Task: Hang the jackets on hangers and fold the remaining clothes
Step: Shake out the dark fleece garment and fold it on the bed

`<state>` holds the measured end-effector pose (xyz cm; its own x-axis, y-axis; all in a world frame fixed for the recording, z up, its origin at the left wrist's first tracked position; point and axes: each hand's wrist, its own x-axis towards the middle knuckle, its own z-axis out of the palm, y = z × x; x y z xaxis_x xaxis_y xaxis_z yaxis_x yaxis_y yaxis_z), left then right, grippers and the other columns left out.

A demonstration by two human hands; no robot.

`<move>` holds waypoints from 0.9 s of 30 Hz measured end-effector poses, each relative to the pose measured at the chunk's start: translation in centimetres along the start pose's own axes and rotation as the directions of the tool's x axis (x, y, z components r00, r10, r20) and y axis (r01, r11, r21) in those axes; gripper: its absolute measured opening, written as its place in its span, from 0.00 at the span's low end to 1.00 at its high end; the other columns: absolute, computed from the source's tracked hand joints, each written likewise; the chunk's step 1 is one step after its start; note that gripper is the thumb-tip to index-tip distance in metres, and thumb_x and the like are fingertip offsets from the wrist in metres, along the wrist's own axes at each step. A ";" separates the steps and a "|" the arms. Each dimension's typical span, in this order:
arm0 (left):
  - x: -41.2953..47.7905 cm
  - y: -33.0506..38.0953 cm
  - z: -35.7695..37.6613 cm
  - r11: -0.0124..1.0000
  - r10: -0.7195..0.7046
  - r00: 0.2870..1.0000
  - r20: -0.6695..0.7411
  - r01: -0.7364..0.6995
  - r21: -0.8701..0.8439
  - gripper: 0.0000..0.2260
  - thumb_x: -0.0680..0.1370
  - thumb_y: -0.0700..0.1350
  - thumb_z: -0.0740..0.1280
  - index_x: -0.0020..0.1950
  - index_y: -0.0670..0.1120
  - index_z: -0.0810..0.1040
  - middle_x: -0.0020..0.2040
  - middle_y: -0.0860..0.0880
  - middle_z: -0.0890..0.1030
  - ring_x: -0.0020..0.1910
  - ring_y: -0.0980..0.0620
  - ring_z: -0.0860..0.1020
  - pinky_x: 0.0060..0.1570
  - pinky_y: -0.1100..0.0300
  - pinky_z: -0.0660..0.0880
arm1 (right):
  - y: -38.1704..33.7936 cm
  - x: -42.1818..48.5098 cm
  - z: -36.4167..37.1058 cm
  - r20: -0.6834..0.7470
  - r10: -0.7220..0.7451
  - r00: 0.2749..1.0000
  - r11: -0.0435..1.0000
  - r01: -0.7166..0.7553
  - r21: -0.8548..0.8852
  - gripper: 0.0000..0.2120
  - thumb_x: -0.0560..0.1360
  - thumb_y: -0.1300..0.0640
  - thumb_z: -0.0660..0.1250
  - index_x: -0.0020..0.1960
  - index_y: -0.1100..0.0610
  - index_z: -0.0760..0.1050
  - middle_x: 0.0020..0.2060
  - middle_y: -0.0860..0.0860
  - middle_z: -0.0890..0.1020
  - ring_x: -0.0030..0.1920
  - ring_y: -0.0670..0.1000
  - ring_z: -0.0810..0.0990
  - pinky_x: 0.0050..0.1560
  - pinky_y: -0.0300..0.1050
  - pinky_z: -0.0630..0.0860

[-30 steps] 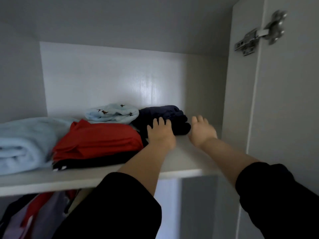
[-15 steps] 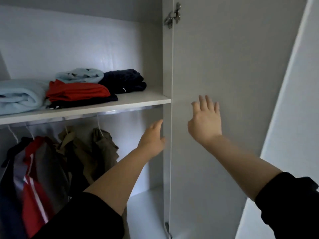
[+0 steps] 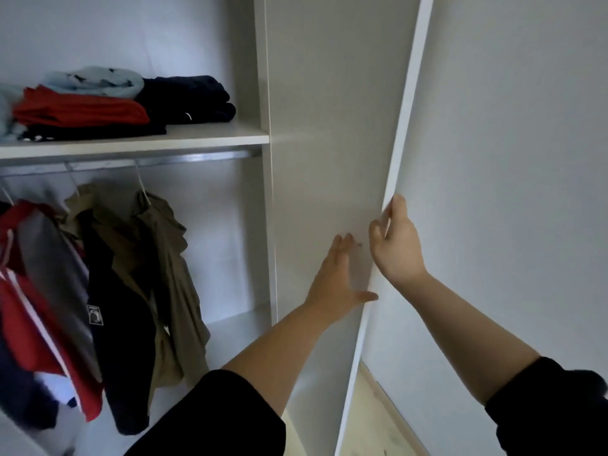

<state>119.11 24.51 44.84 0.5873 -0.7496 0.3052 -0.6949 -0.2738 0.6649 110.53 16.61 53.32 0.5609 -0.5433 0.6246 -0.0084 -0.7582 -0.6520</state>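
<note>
Folded clothes lie on the wardrobe shelf (image 3: 210, 136): a dark navy garment (image 3: 190, 97), a red one (image 3: 79, 110) on a dark one, and a pale blue one (image 3: 95, 80) on top. Below, jackets hang from the rail (image 3: 184, 158): an olive jacket (image 3: 158, 251), a dark navy one (image 3: 121, 324) and a red and grey one (image 3: 36, 291). My right hand (image 3: 394, 245) grips the free edge of the open wardrobe door (image 3: 329, 126). My left hand (image 3: 339, 274) lies flat with straight fingers on the door's inner face.
A plain white wall (image 3: 510, 159) stands to the right of the door. A strip of light wooden floor (image 3: 371, 419) shows below the door's edge. The wardrobe's side panel (image 3: 263, 225) separates the hanging space from the door.
Both hands left the shelf and moved right to the door. My right hand took hold of the door's edge and my left hand came to rest on its inner face. The view swung right.
</note>
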 end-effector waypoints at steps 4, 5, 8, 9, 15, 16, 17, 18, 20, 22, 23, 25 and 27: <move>-1.4 -0.2 2.8 0.976 -0.200 0.970 -0.138 0.209 0.055 0.47 0.71 0.58 0.71 0.78 0.54 0.42 0.79 0.54 0.44 0.75 0.50 0.58 0.65 0.50 0.69 | 2.8 -1.4 -0.7 0.167 -0.112 0.980 0.994 0.109 0.027 0.07 0.77 0.60 0.57 0.45 0.50 0.62 0.35 0.44 0.75 0.31 0.44 0.73 0.32 0.38 0.70; -1.8 -0.4 3.1 0.971 -0.221 0.965 -0.141 0.232 0.063 0.46 0.72 0.58 0.70 0.78 0.54 0.42 0.79 0.54 0.46 0.74 0.50 0.61 0.62 0.52 0.70 | 3.2 -1.8 -0.7 0.212 -0.139 0.967 0.990 0.135 0.035 0.03 0.78 0.58 0.57 0.48 0.52 0.64 0.39 0.46 0.77 0.34 0.46 0.75 0.37 0.43 0.74; -3.8 -1.2 3.3 0.964 -0.242 0.952 -0.185 0.258 0.062 0.42 0.72 0.56 0.68 0.78 0.54 0.45 0.76 0.55 0.59 0.65 0.50 0.73 0.56 0.56 0.74 | 3.5 -3.0 0.3 0.268 -0.230 0.936 0.973 0.218 0.074 0.10 0.76 0.53 0.54 0.57 0.50 0.67 0.47 0.47 0.76 0.49 0.51 0.76 0.47 0.48 0.76; -4.7 -1.6 3.1 0.962 -0.252 0.944 -0.215 0.268 0.052 0.40 0.73 0.55 0.67 0.78 0.54 0.47 0.73 0.55 0.65 0.60 0.49 0.76 0.54 0.56 0.75 | 3.3 -3.4 1.0 0.279 -0.248 0.928 0.969 0.234 0.086 0.15 0.75 0.53 0.54 0.60 0.46 0.67 0.48 0.45 0.76 0.49 0.49 0.75 0.48 0.42 0.74; -11.0 -5.3 -0.4 0.897 -0.329 0.800 -0.501 0.432 0.100 0.13 0.80 0.51 0.61 0.58 0.44 0.73 0.38 0.52 0.75 0.35 0.54 0.74 0.37 0.67 0.66 | -0.4 -6.0 7.9 0.305 -0.376 0.875 0.920 0.391 0.011 0.25 0.73 0.68 0.66 0.68 0.55 0.70 0.63 0.48 0.77 0.61 0.46 0.76 0.54 0.14 0.54; -11.9 -6.2 -1.6 0.881 -0.345 0.766 -0.542 0.463 0.093 0.11 0.80 0.50 0.60 0.54 0.43 0.73 0.36 0.52 0.72 0.35 0.53 0.74 0.34 0.69 0.65 | -1.7 -6.5 9.2 0.308 -0.425 0.851 0.898 0.439 0.024 0.23 0.72 0.70 0.67 0.66 0.57 0.73 0.63 0.50 0.78 0.61 0.49 0.77 0.58 0.17 0.53; -12.8 -7.1 -3.0 0.869 -0.351 0.736 -0.578 0.487 0.092 0.10 0.81 0.49 0.60 0.51 0.43 0.73 0.35 0.52 0.71 0.35 0.53 0.75 0.32 0.70 0.64 | -3.1 -6.8 10.5 0.306 -0.475 0.825 0.873 0.486 0.044 0.20 0.72 0.70 0.68 0.63 0.59 0.76 0.62 0.52 0.79 0.61 0.51 0.78 0.61 0.21 0.55; -13.4 -8.1 -4.5 0.860 -0.354 0.714 -0.604 0.502 0.089 0.09 0.81 0.48 0.59 0.51 0.43 0.72 0.36 0.51 0.72 0.36 0.52 0.76 0.32 0.69 0.66 | -4.5 -7.0 11.9 0.306 -0.516 0.800 0.850 0.523 0.067 0.18 0.73 0.70 0.67 0.61 0.60 0.77 0.61 0.53 0.79 0.60 0.52 0.78 0.63 0.25 0.57; -14.2 -10.2 -7.7 0.848 -0.377 0.693 -0.615 0.526 0.073 0.08 0.82 0.46 0.58 0.53 0.43 0.72 0.41 0.47 0.78 0.42 0.49 0.79 0.39 0.60 0.75 | -7.4 -6.7 14.7 0.346 -0.538 0.769 0.836 0.541 0.097 0.15 0.76 0.67 0.65 0.61 0.60 0.76 0.59 0.54 0.79 0.59 0.53 0.78 0.65 0.32 0.63; -14.1 -12.2 -10.7 0.819 -0.439 0.672 -0.596 0.572 0.041 0.07 0.82 0.44 0.59 0.55 0.42 0.70 0.48 0.44 0.80 0.48 0.45 0.79 0.47 0.53 0.76 | -10.0 -5.8 17.7 0.405 -0.526 0.748 0.842 0.523 0.128 0.13 0.77 0.66 0.62 0.61 0.60 0.76 0.57 0.54 0.78 0.58 0.54 0.76 0.60 0.38 0.69; -13.9 -13.1 -12.0 0.804 -0.478 0.658 -0.582 0.595 0.013 0.06 0.81 0.44 0.59 0.55 0.42 0.70 0.50 0.43 0.80 0.50 0.44 0.79 0.49 0.51 0.75 | -11.2 -5.1 19.2 0.425 -0.517 0.743 0.849 0.510 0.141 0.12 0.77 0.67 0.62 0.58 0.61 0.77 0.54 0.54 0.78 0.56 0.54 0.76 0.57 0.38 0.69; -13.5 -14.8 -13.9 0.785 -0.529 0.643 -0.554 0.619 -0.030 0.04 0.81 0.42 0.59 0.54 0.43 0.69 0.51 0.43 0.79 0.51 0.42 0.78 0.49 0.50 0.74 | -13.0 -3.4 21.8 0.462 -0.475 0.749 0.875 0.456 0.161 0.08 0.76 0.67 0.63 0.51 0.61 0.81 0.49 0.54 0.78 0.50 0.53 0.77 0.52 0.38 0.70; -13.2 -16.6 -15.6 0.780 -0.557 0.642 -0.527 0.622 -0.067 0.03 0.81 0.42 0.60 0.52 0.43 0.69 0.49 0.43 0.79 0.50 0.43 0.78 0.49 0.48 0.75 | -13.9 -1.9 24.3 0.510 -0.430 0.745 0.899 0.404 0.168 0.06 0.75 0.65 0.66 0.46 0.61 0.82 0.45 0.52 0.77 0.48 0.53 0.77 0.51 0.39 0.71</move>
<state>129.37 48.31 40.41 0.9826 -0.0116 0.1851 -0.1496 -0.6395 0.7541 129.69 36.95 50.74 0.8440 0.1050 0.5260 0.3580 -0.8405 -0.4066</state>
